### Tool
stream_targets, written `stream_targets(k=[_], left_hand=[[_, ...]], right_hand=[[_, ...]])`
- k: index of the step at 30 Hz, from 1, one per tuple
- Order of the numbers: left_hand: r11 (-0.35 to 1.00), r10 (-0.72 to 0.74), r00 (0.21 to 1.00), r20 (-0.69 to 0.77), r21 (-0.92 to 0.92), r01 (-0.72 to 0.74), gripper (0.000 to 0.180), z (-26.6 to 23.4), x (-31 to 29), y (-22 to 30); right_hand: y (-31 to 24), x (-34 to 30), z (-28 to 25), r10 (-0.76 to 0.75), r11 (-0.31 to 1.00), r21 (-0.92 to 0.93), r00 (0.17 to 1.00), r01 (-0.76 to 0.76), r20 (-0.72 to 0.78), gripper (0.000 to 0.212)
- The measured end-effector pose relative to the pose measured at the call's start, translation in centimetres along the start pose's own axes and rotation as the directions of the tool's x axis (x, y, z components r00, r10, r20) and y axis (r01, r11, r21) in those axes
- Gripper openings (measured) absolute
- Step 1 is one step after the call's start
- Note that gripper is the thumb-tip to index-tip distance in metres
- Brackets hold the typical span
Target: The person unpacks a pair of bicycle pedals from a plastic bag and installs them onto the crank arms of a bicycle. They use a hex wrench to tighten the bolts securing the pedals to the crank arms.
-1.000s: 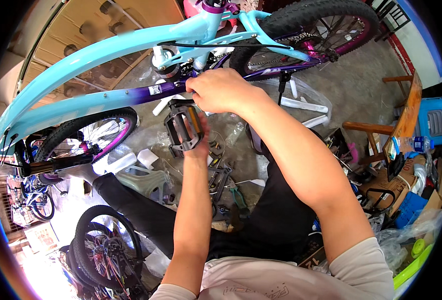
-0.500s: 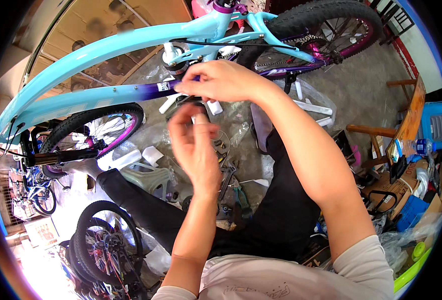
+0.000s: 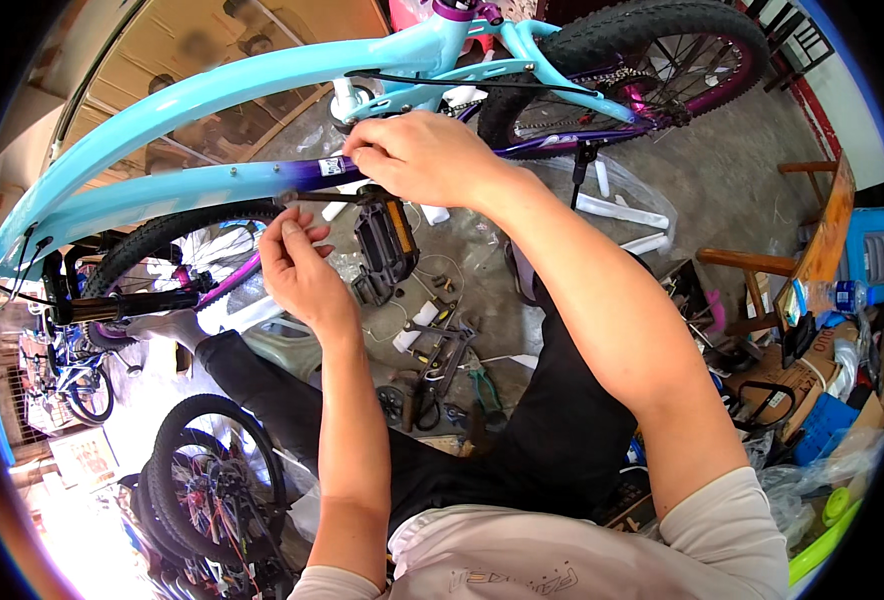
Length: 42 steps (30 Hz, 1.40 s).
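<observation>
A light blue bicycle frame [image 3: 177,193] with a purple section stretches across in front of me. My right hand [image 3: 422,155] is closed beside the purple part of the lower tube, its fingertips bent down; what they grip is hidden. Just below it hangs a black pedal [image 3: 384,238] with an orange reflector. A thin dark bar [image 3: 324,197] runs leftward from beside the pedal, under the tube. My left hand [image 3: 304,268] is just below the bar's left end, fingers loosely curled and apart, with nothing visible in them.
Pliers [image 3: 484,388] and several other tools lie on the floor between my legs. A wheel [image 3: 212,480] stands at lower left, a wooden stool [image 3: 822,235] at right. Cardboard boxes and plastic clutter fill the right side; white foam tubes [image 3: 622,212] lie near the rear wheel.
My left hand has moved left and away from the right hand, uncovering the pedal and the thin bar. My right hand has shifted slightly and its fingers now bend downward.
</observation>
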State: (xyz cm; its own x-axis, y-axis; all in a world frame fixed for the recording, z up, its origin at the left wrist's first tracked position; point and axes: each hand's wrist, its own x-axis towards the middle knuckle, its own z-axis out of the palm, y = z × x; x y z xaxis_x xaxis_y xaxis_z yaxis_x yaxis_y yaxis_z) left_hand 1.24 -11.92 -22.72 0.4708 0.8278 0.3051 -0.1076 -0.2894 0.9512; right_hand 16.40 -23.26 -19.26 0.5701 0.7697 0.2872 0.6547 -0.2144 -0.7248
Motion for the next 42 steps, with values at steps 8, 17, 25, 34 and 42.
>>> stream_targets(k=[8,17,25,34,42], left_hand=[[0.986,0.159,0.983,-0.094,-0.026,-0.162,0.033,0.7,0.0,0.4],[0.284,0.449,0.626,0.638,0.562,-0.777,0.014,1.1,5.8,5.3],[0.407,0.634,0.668,0.389,0.567,-0.716,0.031,0.9,6.7,1.6],[0.404,0.682,0.647,0.342,0.561,-0.723,0.040,1.6,6.8,1.1],[0.398,0.660,0.642,0.390,0.544,-0.739,0.037,0.4,7.0,1.4]], right_hand=[[-0.1,-0.6,-0.2,0.024,0.987,-0.163,0.988,0.001,0.154,0.027],[0.3,-0.9,0.2,0.087,0.958,-0.286,0.963,-0.011,0.253,0.025],[0.2,-1.3,-0.3,0.155,0.944,-0.327,0.933,-0.043,0.325,0.028],[1.4,-2.3,-1.5,0.208,0.938,-0.340,0.904,-0.074,0.375,0.031],[1.9,-2.6,-1.7,0.193,0.936,-0.346,0.910,-0.059,0.366,0.032]])
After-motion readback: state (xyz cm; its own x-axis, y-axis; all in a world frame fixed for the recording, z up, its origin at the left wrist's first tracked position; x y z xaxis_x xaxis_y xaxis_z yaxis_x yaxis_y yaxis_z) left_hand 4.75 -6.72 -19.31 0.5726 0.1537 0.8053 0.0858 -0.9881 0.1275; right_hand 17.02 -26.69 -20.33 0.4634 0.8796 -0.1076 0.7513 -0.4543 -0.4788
